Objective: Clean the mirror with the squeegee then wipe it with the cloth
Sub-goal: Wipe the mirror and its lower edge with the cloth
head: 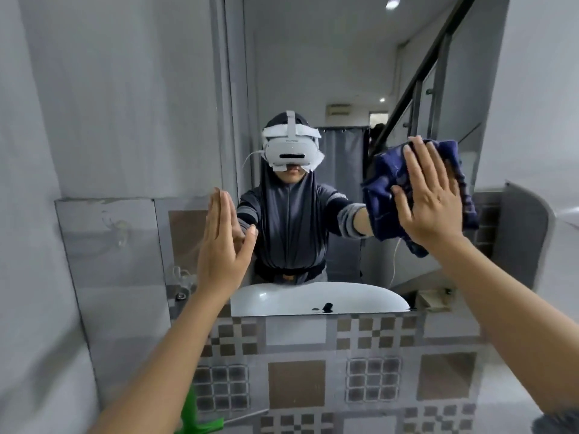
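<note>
Two bare forearms, the left and the right, reach up from the lower edge of the frame toward a wall mirror. The glass fills the space between and above both grips. It reflects a person in dark clothing wearing a white headset, seen between the two grips and a little above them. A wall of patterned grey and brown tiles runs below both grips, under the mirror's bottom edge. A white basin shows in the reflection, below and between the grips.

The right grip is released, its fingers straight and spread. Its palm presses a dark blue cloth flat against the mirror's right side. The cloth lies directly under that grip and spills out on either side of it and below the wrist.

The left grip is also released and holds nothing. Its fingers are straight and held together, and it meets its own reflection at the mirror's left edge.

A green object lies far below the left grip, beside the left forearm and cut off by the frame's bottom edge. What it is cannot be told.
</note>
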Demonstrator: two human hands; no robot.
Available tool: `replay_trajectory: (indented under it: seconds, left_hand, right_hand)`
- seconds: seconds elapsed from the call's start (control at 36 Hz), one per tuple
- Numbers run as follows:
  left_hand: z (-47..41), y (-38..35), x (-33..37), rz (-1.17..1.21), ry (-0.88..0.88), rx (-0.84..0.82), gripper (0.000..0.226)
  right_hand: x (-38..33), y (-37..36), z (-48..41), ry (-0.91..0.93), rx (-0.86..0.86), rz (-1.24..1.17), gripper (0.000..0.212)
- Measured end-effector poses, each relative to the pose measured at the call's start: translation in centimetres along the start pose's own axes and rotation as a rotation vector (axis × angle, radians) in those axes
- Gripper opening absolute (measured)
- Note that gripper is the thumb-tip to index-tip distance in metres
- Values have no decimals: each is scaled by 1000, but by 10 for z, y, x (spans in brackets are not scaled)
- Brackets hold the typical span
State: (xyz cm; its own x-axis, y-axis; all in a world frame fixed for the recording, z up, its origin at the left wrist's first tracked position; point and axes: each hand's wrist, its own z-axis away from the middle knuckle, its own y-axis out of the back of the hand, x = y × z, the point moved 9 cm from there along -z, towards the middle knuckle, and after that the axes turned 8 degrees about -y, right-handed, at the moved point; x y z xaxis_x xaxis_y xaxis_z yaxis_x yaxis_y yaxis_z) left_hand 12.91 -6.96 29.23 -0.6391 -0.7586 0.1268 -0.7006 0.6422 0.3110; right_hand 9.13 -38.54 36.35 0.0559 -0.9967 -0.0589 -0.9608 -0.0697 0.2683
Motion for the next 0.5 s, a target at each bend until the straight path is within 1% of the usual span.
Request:
replay_trajectory:
  seconds: [0.11,0.19,0.33,0.42,0.5]
  left_hand:
    - [0,2,0,-21,8,30,72]
    - [-2,6,-1,-43,-15,64,71]
    - [-18,17,0,-73,-89,105,61]
    - [-33,23,-2,-24,-120,137,56]
    - [-47,21,-1,45,-190,90,55]
  right_hand:
    - [40,-2,22,-369,91,-119,59]
    - [45,-9,39,-545,155,-216,58]
    - [32,-17,65,-825,245,-318,58]
    - [11,-23,77,-916,247,-305,58]
    - [-19,-30,78,-868,223,-304,60]
